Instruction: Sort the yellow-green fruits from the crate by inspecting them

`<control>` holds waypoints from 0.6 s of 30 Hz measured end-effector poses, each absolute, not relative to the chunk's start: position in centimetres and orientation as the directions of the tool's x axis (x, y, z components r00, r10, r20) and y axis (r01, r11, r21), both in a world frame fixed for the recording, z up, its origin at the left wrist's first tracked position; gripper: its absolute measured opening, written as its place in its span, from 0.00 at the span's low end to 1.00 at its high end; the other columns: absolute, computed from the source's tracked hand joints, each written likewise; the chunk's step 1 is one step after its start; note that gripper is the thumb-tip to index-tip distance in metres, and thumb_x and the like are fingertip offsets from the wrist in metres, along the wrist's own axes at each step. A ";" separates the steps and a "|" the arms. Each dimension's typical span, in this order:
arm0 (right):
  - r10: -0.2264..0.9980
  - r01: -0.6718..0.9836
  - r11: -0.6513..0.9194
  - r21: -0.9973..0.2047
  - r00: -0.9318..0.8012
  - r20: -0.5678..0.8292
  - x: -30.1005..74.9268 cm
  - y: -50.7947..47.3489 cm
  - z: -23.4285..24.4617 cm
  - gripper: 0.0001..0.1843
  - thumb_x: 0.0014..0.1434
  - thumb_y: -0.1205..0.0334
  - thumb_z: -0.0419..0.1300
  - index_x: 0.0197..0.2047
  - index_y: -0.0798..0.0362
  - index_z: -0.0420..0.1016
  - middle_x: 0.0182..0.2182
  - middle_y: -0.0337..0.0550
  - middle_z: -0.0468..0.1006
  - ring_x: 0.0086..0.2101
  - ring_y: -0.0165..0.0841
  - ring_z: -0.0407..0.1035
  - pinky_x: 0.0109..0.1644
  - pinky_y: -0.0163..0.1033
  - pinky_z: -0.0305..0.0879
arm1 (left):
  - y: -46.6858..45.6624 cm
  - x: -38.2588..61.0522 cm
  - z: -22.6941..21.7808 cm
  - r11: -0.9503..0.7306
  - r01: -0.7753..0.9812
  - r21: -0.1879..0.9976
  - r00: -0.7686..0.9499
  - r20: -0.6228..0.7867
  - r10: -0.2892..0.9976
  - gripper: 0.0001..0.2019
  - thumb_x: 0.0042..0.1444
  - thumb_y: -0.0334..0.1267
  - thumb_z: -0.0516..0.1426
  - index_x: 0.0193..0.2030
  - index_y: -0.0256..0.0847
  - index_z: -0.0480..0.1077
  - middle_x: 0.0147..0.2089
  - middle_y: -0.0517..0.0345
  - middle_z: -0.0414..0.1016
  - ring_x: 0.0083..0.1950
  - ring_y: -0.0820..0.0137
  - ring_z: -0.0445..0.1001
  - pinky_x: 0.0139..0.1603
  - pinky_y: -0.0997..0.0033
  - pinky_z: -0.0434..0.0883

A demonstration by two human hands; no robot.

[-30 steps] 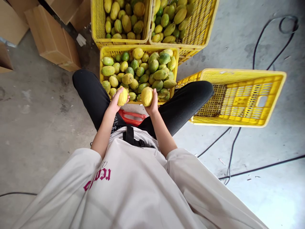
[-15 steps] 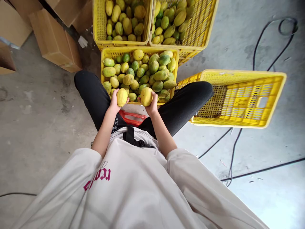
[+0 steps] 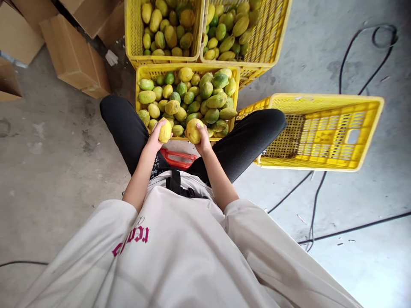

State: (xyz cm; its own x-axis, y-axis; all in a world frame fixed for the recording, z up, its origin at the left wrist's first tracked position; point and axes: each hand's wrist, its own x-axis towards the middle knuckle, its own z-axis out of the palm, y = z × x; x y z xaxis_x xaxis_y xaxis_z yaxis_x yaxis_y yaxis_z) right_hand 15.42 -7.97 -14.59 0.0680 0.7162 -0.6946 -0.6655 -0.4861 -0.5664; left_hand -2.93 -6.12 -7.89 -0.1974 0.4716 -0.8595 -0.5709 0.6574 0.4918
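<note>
My left hand (image 3: 157,136) is wrapped round a yellow lemon (image 3: 165,131), its thumb lying on the near side. In my right hand (image 3: 203,137) is a second yellow lemon (image 3: 193,131), round and slightly bumpy, with the thumb across its right side. Both hands are at the near rim of a yellow plastic crate (image 3: 139,102) between my knees. Green and yellow lemons (image 3: 188,96) fill that crate, some long and ribbed. The undersides of both held lemons and some of my fingers are hidden.
Two more yellow crates, a left one (image 3: 131,40) and a right one (image 3: 274,34), hold lemons behind. Beside my right knee a yellow crate (image 3: 340,132) lies tilted. Part of a red seat (image 3: 178,158) shows below me. Cardboard boxes (image 3: 75,57) stand left; black cables (image 3: 345,64) cross the floor.
My right hand has turned its lemon slightly and shifted left, the thumb now further over it. My left hand has rolled its lemon a little, the thumb coming over its top.
</note>
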 end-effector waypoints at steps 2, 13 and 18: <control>0.705 -0.648 -0.515 -0.561 0.053 -0.707 15.5 -8.0 -14.6 0.21 0.69 0.44 0.78 0.53 0.42 0.75 0.38 0.35 0.89 0.44 0.41 0.90 0.50 0.45 0.90 | -6.1 -3.0 -7.8 0.648 -0.586 0.487 -0.201 -0.861 0.466 0.12 0.87 0.44 0.60 0.47 0.47 0.77 0.45 0.55 0.84 0.64 0.62 0.85 0.66 0.63 0.86; 0.722 -0.604 -0.530 -0.596 0.048 -0.690 15.9 -7.7 -14.6 0.29 0.65 0.23 0.65 0.44 0.41 0.78 0.38 0.46 0.89 0.58 0.53 0.88 0.53 0.53 0.92 | -5.9 -2.9 -7.8 0.713 -0.534 0.454 -0.154 -0.882 0.446 0.13 0.83 0.50 0.69 0.49 0.45 0.80 0.39 0.54 0.83 0.56 0.60 0.87 0.64 0.62 0.83; 0.688 -0.627 -0.512 -0.587 0.110 -0.717 15.6 -7.6 -13.8 0.25 0.66 0.28 0.71 0.43 0.41 0.78 0.37 0.43 0.87 0.56 0.51 0.89 0.50 0.49 0.93 | -6.1 -2.7 -7.9 0.690 -0.526 0.498 -0.233 -0.864 0.447 0.08 0.77 0.42 0.73 0.50 0.48 0.79 0.43 0.56 0.86 0.60 0.59 0.89 0.66 0.59 0.84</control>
